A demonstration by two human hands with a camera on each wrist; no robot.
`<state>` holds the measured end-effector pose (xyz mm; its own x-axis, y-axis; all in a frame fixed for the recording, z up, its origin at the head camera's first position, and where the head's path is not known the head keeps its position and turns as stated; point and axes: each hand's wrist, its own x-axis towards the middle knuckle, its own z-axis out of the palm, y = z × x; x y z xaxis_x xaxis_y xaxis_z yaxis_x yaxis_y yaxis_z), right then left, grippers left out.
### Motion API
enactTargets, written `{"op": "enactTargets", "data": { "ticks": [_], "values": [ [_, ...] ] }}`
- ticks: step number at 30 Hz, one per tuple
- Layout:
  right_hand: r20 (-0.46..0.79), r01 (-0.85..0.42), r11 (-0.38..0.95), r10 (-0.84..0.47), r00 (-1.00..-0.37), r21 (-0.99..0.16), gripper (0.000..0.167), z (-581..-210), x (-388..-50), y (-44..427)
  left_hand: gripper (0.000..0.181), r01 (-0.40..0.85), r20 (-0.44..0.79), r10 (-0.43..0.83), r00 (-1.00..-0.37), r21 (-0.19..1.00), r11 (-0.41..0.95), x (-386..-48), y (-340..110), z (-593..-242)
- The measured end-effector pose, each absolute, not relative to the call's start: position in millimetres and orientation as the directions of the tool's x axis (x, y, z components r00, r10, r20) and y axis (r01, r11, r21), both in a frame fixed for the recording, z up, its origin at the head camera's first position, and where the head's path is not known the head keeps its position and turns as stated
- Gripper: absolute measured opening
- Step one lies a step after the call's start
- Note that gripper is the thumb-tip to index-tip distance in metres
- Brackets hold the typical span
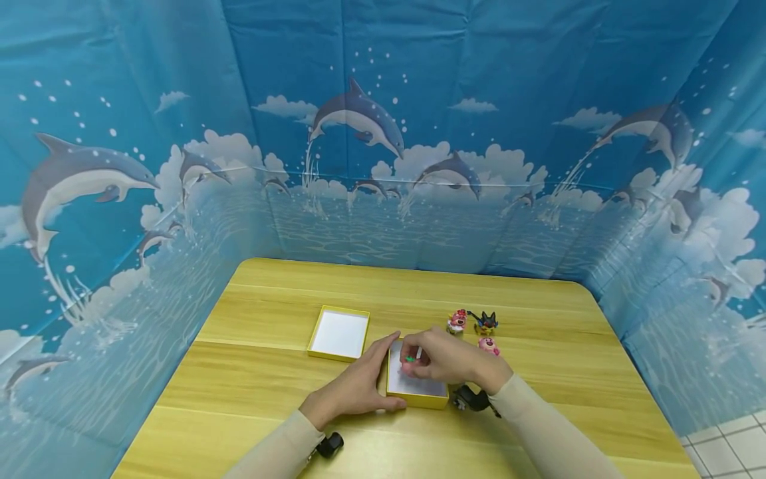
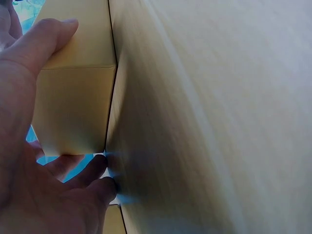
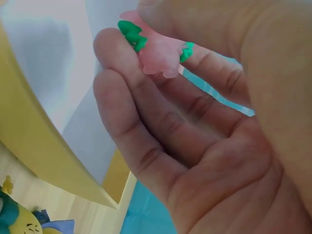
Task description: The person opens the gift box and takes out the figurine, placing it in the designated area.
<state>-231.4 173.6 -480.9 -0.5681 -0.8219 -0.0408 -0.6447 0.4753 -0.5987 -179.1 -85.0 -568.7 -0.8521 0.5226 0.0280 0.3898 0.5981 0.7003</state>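
A yellow box (image 1: 426,401) with a white inside stands open-topped on the table. My left hand (image 1: 354,386) holds it at the near left: the thumb (image 2: 53,36) lies on its front wall and the other fingers reach along its left side. Over the box, my right hand (image 1: 445,358) pinches a small pink toy figure (image 3: 161,51) with green parts between thumb and fingers. Part of the figure is hidden behind the thumb in the right wrist view.
A shallow yellow lid (image 1: 339,334), white side up, lies left of the box. Right of it stand a pink-and-red figurine (image 1: 457,322), a black-eared figurine (image 1: 487,324) and a pink bear figurine (image 1: 488,345), partly behind the right hand. A dolphin-print curtain (image 1: 383,219) surrounds the table.
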Motion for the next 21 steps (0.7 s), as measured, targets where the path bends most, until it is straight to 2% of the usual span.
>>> {"op": "enactTargets", "data": {
  "ticks": [6, 11, 21],
  "values": [
    [-0.019, -0.654, 0.451, -0.831, -0.556, -0.607, 0.023, -478.6, -225.0, 177.2, 0.132, 0.395, 0.033, 0.524, -0.851, 0.698, 0.598, -178.6, -84.7, -567.4],
    [0.006, -0.655, 0.416, -0.842, -0.54, -0.631, 0.021, -479.4, -221.1, 180.5, 0.133, 0.397, 0.036, 0.525, -0.851, 0.697, 0.597, -177.7, -84.2, -566.2],
    [0.029, -0.616, 0.431, -0.804, -0.594, -0.66, 0.022, -483.6, -214.7, 187.3, 0.133, 0.393, 0.032, 0.521, -0.853, 0.697, 0.6, -178.2, -84.1, -567.5]
  ]
}}
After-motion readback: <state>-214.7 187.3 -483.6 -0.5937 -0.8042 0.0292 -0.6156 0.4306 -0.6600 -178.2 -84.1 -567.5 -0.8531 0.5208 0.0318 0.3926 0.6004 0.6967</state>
